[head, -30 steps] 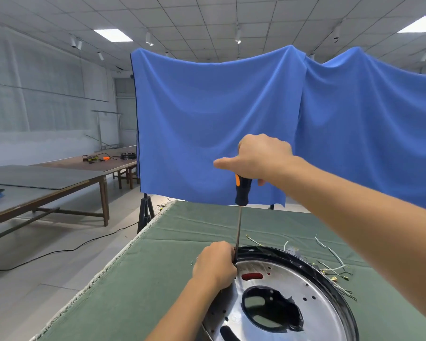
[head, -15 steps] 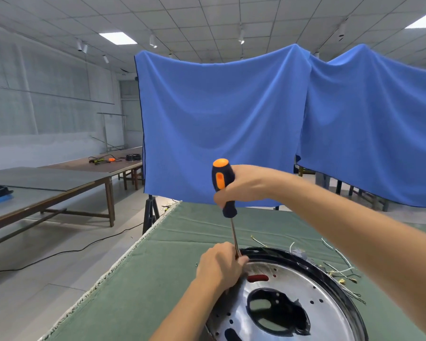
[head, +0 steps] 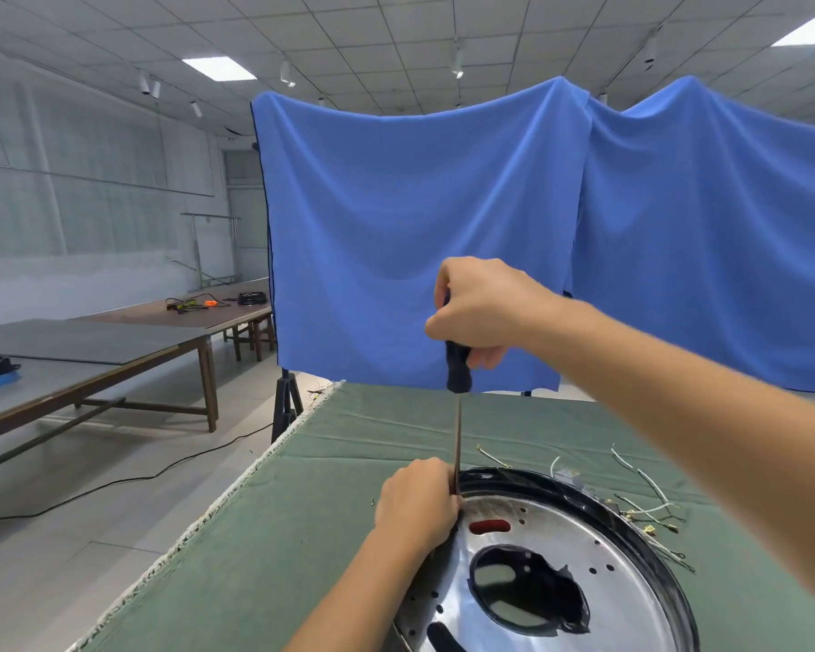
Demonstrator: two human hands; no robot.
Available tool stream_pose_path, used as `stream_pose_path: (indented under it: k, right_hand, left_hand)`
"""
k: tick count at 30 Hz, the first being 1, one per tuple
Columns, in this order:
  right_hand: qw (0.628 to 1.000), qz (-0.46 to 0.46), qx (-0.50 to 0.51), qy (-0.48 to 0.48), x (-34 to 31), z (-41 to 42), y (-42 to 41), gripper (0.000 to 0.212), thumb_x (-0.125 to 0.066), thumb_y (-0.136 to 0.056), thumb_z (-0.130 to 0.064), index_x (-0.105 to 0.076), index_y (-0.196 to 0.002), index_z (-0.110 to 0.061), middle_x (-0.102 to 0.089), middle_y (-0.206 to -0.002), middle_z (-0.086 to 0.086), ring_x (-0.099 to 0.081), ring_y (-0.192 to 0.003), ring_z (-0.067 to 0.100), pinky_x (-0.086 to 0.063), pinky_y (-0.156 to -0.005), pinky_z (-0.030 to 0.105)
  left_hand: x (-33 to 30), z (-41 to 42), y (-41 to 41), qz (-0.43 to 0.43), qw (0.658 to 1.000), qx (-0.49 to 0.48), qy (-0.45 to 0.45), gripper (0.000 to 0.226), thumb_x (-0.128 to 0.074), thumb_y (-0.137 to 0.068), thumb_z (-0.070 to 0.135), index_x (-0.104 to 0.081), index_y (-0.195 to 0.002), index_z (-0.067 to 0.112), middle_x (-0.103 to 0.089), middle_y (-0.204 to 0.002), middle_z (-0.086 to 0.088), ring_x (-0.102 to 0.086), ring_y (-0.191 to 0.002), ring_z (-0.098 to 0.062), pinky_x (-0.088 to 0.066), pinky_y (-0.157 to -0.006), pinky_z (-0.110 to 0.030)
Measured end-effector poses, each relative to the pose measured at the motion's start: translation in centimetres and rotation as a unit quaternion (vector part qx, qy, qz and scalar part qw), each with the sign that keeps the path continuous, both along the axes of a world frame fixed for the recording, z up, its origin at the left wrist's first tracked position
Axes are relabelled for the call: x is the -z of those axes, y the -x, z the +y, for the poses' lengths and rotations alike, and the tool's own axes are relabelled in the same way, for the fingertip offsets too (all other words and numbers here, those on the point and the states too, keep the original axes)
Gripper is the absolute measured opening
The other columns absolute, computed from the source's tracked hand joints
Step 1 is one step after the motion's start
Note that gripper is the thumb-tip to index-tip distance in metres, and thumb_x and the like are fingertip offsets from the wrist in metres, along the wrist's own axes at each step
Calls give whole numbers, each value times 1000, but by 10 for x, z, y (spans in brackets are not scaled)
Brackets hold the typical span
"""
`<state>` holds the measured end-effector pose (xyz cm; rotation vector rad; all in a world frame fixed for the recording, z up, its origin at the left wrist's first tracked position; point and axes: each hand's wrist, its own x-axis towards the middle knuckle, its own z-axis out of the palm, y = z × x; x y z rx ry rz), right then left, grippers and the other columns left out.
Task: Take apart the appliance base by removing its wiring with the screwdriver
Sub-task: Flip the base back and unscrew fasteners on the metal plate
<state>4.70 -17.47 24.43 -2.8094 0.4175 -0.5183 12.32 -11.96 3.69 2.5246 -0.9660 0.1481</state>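
Screwdriver (head: pixel 458 369) now upright; R hand (head: pixel 483 308) grip wraps handle, L hand (head: pixel 417 503) pinches shaft at appliance base (head: pixel 631 534).

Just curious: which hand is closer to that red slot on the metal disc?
Left. The left hand sits right beside the red slot, at the screwdriver tip; the right hand is well above, holding the handle.

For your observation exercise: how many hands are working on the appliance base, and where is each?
2. The right hand grips the screwdriver handle from above; the left hand holds the shaft's lower end at the appliance base rim, hiding the tip.
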Motion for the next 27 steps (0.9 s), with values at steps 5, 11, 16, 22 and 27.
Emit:
stream_pose_path:
  k: [5,11,16,22,27]
  right_hand:
    - [997,76,10,11,-10,4,6,27,-61,-76,-37,-57,-85,-13,-72,-73,5,-71,-57,23,-55,-54,29]
    - [999,-16,-22,30,3,1,4,12,-53,-81,-20,-47,-87,-12,-67,-75,7,-60,-51,23,-45,-50,25]
    - [999,20,3,46,1,-7,14,23,-59,-75,-32,-48,-90,-18,-66,-76,0,-68,-70,21,-52,-57,30]
    - [993,-102,26,51,8,-25,19,17,-58,-79,-18,-60,-94,-10,-68,-84,7,-67,-76,28,-49,-62,31]
    - [964,-258,55,5,6,-49,31,13,-61,-74,-27,-57,-82,-17,-65,-80,0,-59,-76,25,-43,-59,30]
  left_hand:
    - [0,2,2,-4,1000,7,-4,20,-48,-79,20,-64,-90,19,-67,-92,-6,-60,-90,-33,-49,-74,-35]
    - [0,3,1,13,1000,11,0,25,-48,-77,17,-68,-91,19,-69,-94,-6,-61,-91,-32,-52,-77,-36]
    - [0,3,-1,20,1000,3,-2,24,-49,-75,13,-70,-87,16,-69,-89,-8,-61,-86,-33,-53,-74,-36]
    - [2,1,-2,15,1000,5,11,23,-55,-83,12,-73,-92,21,-71,-96,-4,-63,-92,-28,-53,-79,-36]
    - [0,1,-2,1,1000,7,7,24,-54,-85,12,-72,-94,25,-70,-100,1,-62,-94,-25,-51,-78,-32]
